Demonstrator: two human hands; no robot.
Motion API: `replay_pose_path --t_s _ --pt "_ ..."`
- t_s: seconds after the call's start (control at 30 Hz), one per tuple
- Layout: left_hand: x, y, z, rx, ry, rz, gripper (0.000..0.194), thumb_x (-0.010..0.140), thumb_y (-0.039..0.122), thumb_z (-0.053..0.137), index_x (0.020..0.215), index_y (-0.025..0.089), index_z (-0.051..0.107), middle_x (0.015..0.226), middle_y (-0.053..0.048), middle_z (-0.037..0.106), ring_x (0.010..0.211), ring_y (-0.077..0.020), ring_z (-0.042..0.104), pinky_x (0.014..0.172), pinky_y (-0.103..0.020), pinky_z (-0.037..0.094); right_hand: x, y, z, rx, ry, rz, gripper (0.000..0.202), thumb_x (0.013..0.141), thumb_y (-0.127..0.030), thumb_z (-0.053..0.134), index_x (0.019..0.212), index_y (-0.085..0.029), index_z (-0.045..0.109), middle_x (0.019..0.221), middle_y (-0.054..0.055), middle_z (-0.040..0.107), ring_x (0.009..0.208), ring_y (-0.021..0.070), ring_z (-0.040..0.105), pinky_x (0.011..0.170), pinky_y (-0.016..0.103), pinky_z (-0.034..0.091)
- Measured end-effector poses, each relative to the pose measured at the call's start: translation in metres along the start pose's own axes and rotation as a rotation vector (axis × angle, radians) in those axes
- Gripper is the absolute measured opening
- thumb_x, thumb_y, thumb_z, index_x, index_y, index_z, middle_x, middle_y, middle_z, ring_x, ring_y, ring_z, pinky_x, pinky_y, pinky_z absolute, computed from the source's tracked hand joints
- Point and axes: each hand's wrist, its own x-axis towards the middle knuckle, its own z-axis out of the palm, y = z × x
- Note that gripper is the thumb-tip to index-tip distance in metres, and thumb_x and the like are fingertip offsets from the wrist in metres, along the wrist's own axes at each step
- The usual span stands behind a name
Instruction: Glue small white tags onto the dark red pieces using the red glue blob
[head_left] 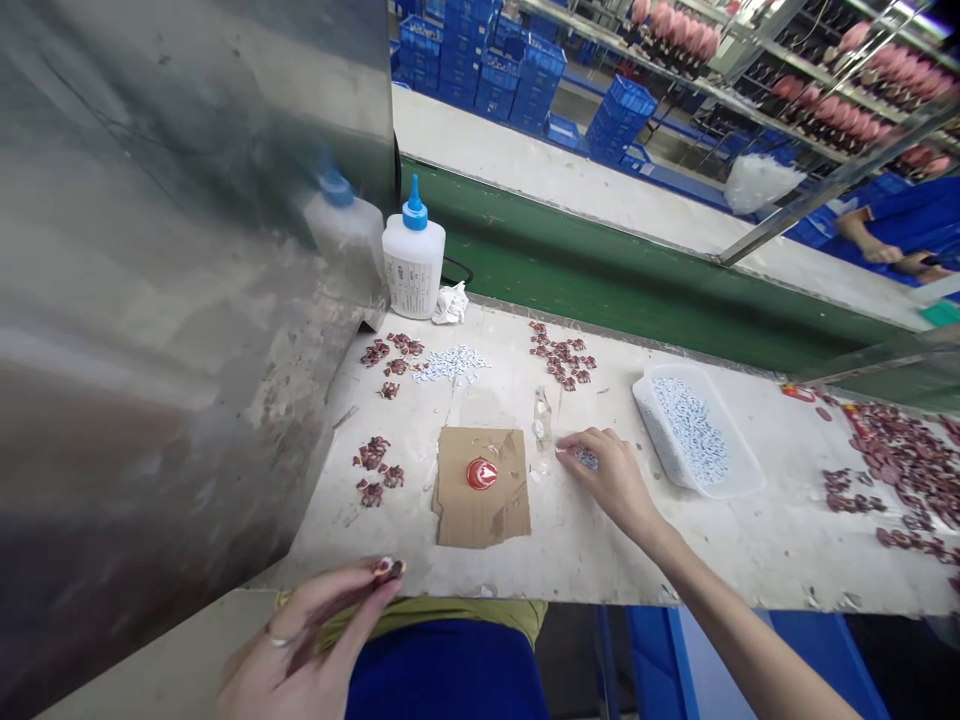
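Observation:
Near the table's front edge, my left hand [311, 625] pinches a small dark-red piece [388, 569] with pale and yellowish edges. My right hand [611, 475] rests low over the table, thumb and forefinger closed on a tiny white piece [559, 451]. Under its palm lie a few small blue-and-white pieces [587, 458], partly covered. Between the hands is a square of brown cardboard [480, 525], with a round red cap-like disc [481, 473] bearing a white mark on it. A clear smeared strip [541, 418] lies just left of my right fingertips.
Blue-and-white bits [452, 364] form a loose pile, with dark-red clusters [562, 357] around. A white tub [739, 470] holds more bits. A blue-capped bottle [414, 260] stands by a metal wall [187, 300]. Dark-red pieces [900, 450] cover the right. Another person's hands [881, 250] show beyond.

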Motion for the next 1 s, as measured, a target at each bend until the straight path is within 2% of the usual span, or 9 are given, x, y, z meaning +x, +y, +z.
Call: replay_pose_path --t_s 0.13,0.3,0.37,0.43,0.53,0.67,0.77,0.87,1.0 --pt "0.018 0.02 0.019 -0.051 -0.047 -0.075 0.027 0.082 0.022 0.078 0.108 0.024 0.069 0.088 0.005 0.079 0.079 -0.0097 0.078 0.082 -0.007 0.06 0.006 0.002 -0.005 0.01 -0.056 -0.085 0.02 0.103 -0.034 0.057 0.094 -0.025 0.073 0.093 0.006 0.075 0.092 0.0286 0.065 0.082 0.042 0.045" --pt "0.033 0.027 0.033 -0.179 -0.124 -0.177 0.012 0.079 0.026 0.079 0.09 0.021 0.075 0.085 0.001 0.08 0.075 -0.0126 0.078 0.078 -0.008 0.06 0.011 -0.001 -0.009 0.008 -0.099 -0.213 0.023 0.106 -0.03 0.05 0.098 -0.022 0.07 0.101 0.011 0.072 0.094 0.0295 0.063 0.085 0.045 0.051" --pt "0.034 0.027 0.037 -0.195 -0.138 -0.201 0.013 0.078 0.027 0.08 0.088 0.021 0.074 0.083 0.001 0.079 0.076 -0.0123 0.078 0.078 -0.008 0.059 0.01 -0.005 -0.009 0.014 -0.1 -0.24 0.027 0.108 -0.029 0.045 0.101 -0.021 0.069 0.101 0.013 0.071 0.095 0.0306 0.064 0.084 0.046 0.052" --pt "0.035 0.026 0.039 -0.2 -0.142 -0.211 0.018 0.079 0.028 0.079 0.095 0.024 0.074 0.083 0.003 0.078 0.078 -0.0112 0.078 0.077 -0.008 0.059 0.009 -0.012 -0.009 0.035 -0.091 -0.245 0.027 0.108 -0.028 0.044 0.104 -0.02 0.069 0.102 0.013 0.072 0.096 0.0305 0.066 0.084 0.046 0.055" --pt "0.034 0.024 0.04 -0.186 -0.151 -0.193 0.024 0.081 0.029 0.078 0.105 0.028 0.075 0.088 0.003 0.079 0.077 -0.0091 0.077 0.078 -0.007 0.059 0.004 -0.031 -0.009 0.115 -0.076 -0.217 0.021 0.107 -0.029 0.051 0.104 -0.021 0.07 0.103 0.009 0.076 0.092 0.0254 0.072 0.081 0.039 0.058" --pt "0.033 0.018 0.04 -0.188 -0.192 -0.239 0.013 0.08 0.031 0.08 0.089 0.023 0.074 0.088 0.001 0.079 0.081 -0.0111 0.078 0.081 -0.008 0.059 -0.002 -0.062 -0.008 0.418 -0.109 -0.111 0.01 0.099 -0.027 0.066 0.099 -0.024 0.076 0.097 0.002 0.081 0.086 0.0212 0.077 0.078 0.033 0.061" --pt "0.034 0.014 0.042 -0.195 -0.219 -0.271 0.016 0.081 0.033 0.079 0.089 0.022 0.072 0.088 0.0 0.08 0.084 -0.0132 0.079 0.084 -0.011 0.06 -0.003 -0.077 -0.004 0.511 -0.107 -0.128 0.011 0.096 -0.021 0.068 0.097 -0.025 0.078 0.094 0.001 0.082 0.082 0.0211 0.077 0.077 0.033 0.061" --pt "0.035 0.012 0.043 -0.152 -0.192 -0.261 0.018 0.08 0.034 0.08 0.094 0.024 0.077 0.089 0.001 0.08 0.082 -0.0121 0.078 0.082 -0.008 0.059 -0.001 -0.083 0.001 0.506 -0.056 -0.193 0.013 0.097 -0.019 0.066 0.096 -0.024 0.078 0.092 0.004 0.08 0.082 0.0215 0.076 0.074 0.033 0.061" --pt "0.034 0.009 0.043 -0.12 -0.187 -0.244 0.012 0.079 0.034 0.082 0.088 0.026 0.08 0.086 0.003 0.08 0.078 -0.0101 0.078 0.079 -0.004 0.057 -0.001 -0.085 0.003 0.506 -0.037 -0.24 0.015 0.096 -0.015 0.066 0.097 -0.024 0.077 0.094 0.004 0.078 0.084 0.0208 0.074 0.073 0.033 0.06"
